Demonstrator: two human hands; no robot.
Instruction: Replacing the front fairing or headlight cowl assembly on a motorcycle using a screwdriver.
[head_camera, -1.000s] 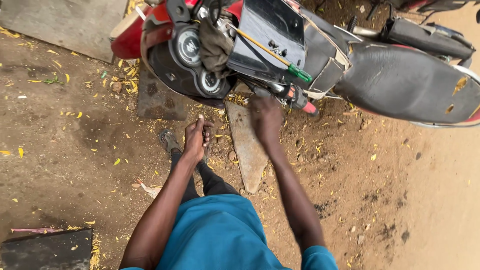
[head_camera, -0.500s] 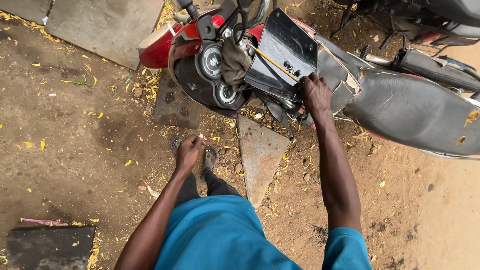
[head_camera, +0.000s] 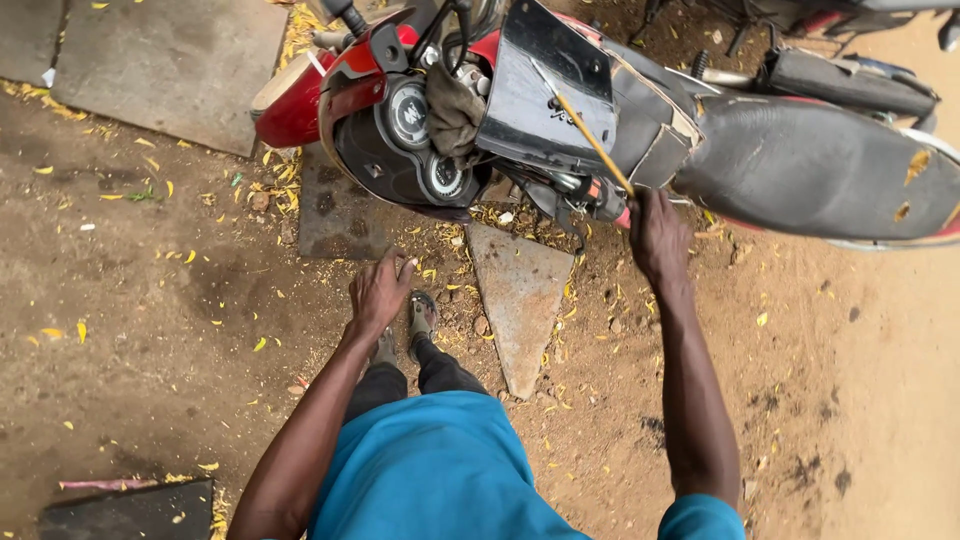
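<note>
Over the dirt ground, the left hand (head_camera: 378, 293) hangs open and empty, while the right hand (head_camera: 655, 235) closes on the handlebar end (head_camera: 612, 203) of the red motorcycle (head_camera: 420, 120) (likely heavy, rigid, best steadied there).

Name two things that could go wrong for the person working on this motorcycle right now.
The right hand grips the handlebar end of a leaning motorcycle; it might tip onto the person's feet. The loose triangular slab on sandy ground beside the feet could shift or trip them. The left hand hangs free.
</note>
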